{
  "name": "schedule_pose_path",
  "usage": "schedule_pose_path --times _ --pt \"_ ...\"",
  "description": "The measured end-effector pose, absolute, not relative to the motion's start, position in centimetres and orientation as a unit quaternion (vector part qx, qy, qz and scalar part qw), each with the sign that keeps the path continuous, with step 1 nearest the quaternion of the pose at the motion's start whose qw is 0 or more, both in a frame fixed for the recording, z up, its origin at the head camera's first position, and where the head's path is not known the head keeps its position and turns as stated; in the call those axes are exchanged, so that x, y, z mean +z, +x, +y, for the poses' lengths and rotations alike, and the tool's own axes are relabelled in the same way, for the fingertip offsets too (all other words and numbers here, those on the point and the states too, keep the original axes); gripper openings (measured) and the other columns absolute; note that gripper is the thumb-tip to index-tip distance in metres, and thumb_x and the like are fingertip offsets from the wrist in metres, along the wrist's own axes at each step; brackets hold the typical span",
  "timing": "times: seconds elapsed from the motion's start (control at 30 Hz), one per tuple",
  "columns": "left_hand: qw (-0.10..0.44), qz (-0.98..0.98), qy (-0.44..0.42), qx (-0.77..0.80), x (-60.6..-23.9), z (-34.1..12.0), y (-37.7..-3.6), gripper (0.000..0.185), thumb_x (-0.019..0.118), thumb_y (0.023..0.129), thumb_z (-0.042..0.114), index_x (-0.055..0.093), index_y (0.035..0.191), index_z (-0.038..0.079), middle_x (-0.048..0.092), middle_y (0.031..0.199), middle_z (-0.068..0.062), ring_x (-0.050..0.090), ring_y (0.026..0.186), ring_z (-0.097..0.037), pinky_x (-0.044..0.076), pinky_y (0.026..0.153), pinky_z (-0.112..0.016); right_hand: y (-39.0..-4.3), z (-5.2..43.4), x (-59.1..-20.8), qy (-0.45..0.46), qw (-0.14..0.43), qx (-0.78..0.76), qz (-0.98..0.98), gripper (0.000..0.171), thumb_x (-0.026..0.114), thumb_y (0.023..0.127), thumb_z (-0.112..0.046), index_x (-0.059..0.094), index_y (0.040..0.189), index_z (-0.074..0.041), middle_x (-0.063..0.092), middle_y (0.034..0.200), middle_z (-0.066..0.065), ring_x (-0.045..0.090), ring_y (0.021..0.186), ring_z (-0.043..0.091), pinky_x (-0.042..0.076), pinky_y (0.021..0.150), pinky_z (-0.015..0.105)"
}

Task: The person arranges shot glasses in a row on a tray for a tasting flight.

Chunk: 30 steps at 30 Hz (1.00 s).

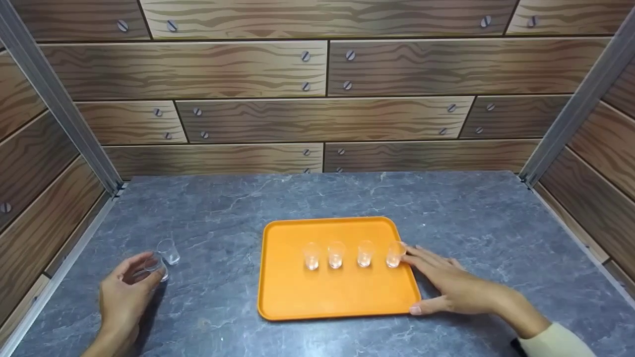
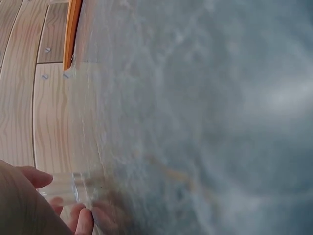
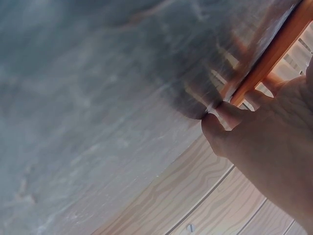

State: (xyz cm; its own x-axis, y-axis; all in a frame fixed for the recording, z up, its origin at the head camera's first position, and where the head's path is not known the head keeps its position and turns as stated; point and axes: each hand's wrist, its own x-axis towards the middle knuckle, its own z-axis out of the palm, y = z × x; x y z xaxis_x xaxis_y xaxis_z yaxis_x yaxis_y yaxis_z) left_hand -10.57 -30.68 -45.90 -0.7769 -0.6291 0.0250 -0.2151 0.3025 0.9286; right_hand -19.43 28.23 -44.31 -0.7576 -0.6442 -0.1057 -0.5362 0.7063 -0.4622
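The left hand [image 1: 124, 292] sits at about 8 o'clock on the grey table [image 1: 223, 208], its fingers curled round a small clear glass [image 1: 158, 270] that stands on the stone. A second glass [image 1: 170, 251] stands just beside it, toward 1 o'clock, apart from the fingers. In the left wrist view the held glass [image 2: 68, 188] shows between thumb and fingertips [image 2: 84, 221], pinched on both sides.

The right hand [image 1: 449, 287] lies flat at about 4 o'clock, fingers straight and spread, resting on the right edge of the orange tray [image 1: 322, 297]. Its thumb presses the tray's near right corner; its fingertips reach the rightmost of four glasses [image 1: 395, 254] lined up across the tray. It grips nothing. The other three tray glasses [image 1: 336, 255] stand in a row running toward 9 o'clock, each apart from the next.

Nothing lies between the left hand's glasses and the tray except bare stone. Wood-print walls [image 1: 317, 114] with painted screws close the table at 12, 9 and 3 o'clock, and metal posts [image 1: 59, 109] stand in the far corners.

Both wrist views are blurred. In the right wrist view only the tray rim [image 3: 274, 51], the thumb [image 3: 220, 129] and the back of the hand can be made out; the glasses are out of sight. Whether the right fingertips truly touch the rightmost glass or only lie beside it is hard to tell. The right sleeve [image 1: 555, 342] is cut off by the picture's edge.
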Motion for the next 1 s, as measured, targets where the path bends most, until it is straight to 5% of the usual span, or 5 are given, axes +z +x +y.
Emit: schedule_pose_path --times 0.33,1.0 --pt "0.232 -0.768 0.257 -0.539 -45.4 -29.6 -10.3 0.043 0.081 0.088 0.006 0.068 0.129 0.006 0.07 0.093 0.023 0.064 0.084 0.008 0.056 0.072 -0.012 -19.6 28.3 -44.3 -0.32 0.134 -0.208 0.915 0.094 0.07 0.085 -0.069 0.027 0.161 -0.036 0.014 0.172 0.0 0.018 0.155 0.041 0.012 0.104 0.088" --pt "0.251 -0.736 0.22 -0.589 -45.2 -27.6 -10.3 0.045 0.082 0.086 0.001 0.069 0.129 0.006 0.073 0.103 0.011 0.065 0.096 -0.006 0.059 0.073 -0.016 -19.4 28.2 -44.3 -0.324 0.13 -0.206 0.914 0.093 0.069 0.086 -0.069 0.027 0.161 -0.036 0.014 0.172 -0.001 0.017 0.156 0.039 0.012 0.105 0.088"
